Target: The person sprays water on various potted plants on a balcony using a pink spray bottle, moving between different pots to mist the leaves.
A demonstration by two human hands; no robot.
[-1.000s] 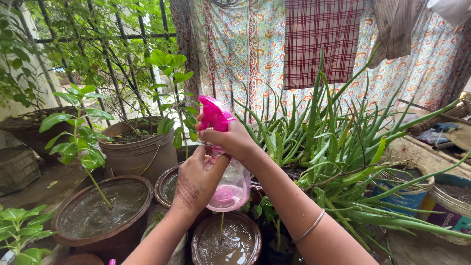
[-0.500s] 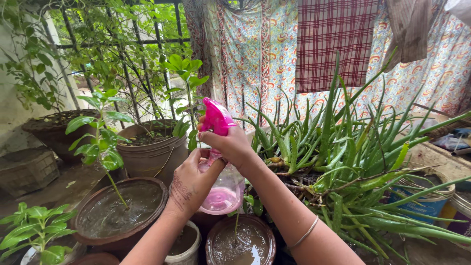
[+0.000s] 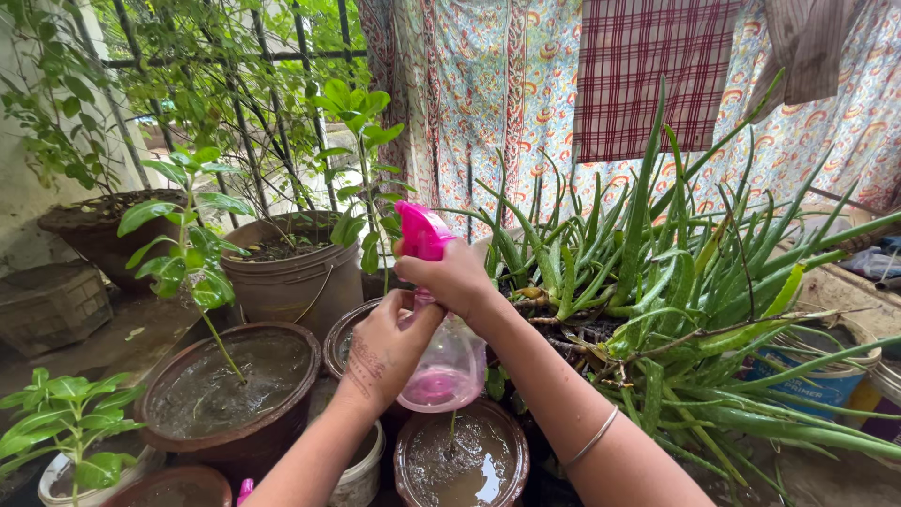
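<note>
- Right hand (image 3: 460,274): clamped round the neck of a spray bottle (image 3: 441,361), just below its pink trigger head (image 3: 420,230); fingers wrapped, bangle on the wrist.
- Left hand (image 3: 387,347): closed against the bottle's clear body from the side, steadying it; a little pink liquid pooled at the bottom.
- Bottle held upright, off the ground, directly above a small round pot of wet soil (image 3: 462,455).
- Left of the left hand: wide brown pot (image 3: 225,390) of muddy water with a thin leafy stem (image 3: 183,249).
- Right of the right hand: dense aloe clump (image 3: 657,282), touching the forearm.
- Step judged: bottle gripped and readied for spraying; nozzle direction hard to tell, possibly away toward the plants.
- Next move calls for a finger on the trigger and a steady aim.
</note>
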